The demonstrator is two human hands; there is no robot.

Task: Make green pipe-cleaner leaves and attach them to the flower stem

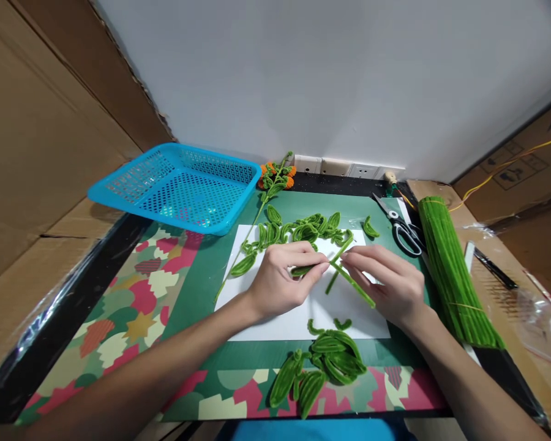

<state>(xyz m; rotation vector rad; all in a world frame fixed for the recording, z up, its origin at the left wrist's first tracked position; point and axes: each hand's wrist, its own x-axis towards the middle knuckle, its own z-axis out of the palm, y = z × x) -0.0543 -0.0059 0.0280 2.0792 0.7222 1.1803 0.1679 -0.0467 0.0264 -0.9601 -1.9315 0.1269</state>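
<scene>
My left hand (pixel 282 275) is closed in a pinch over the white sheet of paper (pixel 266 318). It grips green pipe cleaners (pixel 356 288) that cross just past its fingertips, and a green leaf shape (pixel 300 270) shows beneath its fingers. Fingers bent, my right hand (pixel 388 280) meets the pipe cleaners at their crossing with thumb and forefinger pinched together; its exact hold is partly hidden. Fuzzy green leaves (pixel 305 229) lie along the paper's far edge. Closer to me is another pile of leaves (pixel 337 355), with two short curled pieces (pixel 343 324) on the paper above it.
A blue plastic basket (pixel 239 211) stands at the back left, beside a green stem with orange flowers (pixel 275 180). To the right are scissors (pixel 406 236), a thick bundle of green pipe cleaners (pixel 450 263) and a black cutter knife (pixel 493 267). Wall sockets (pixel 335 167) line the back.
</scene>
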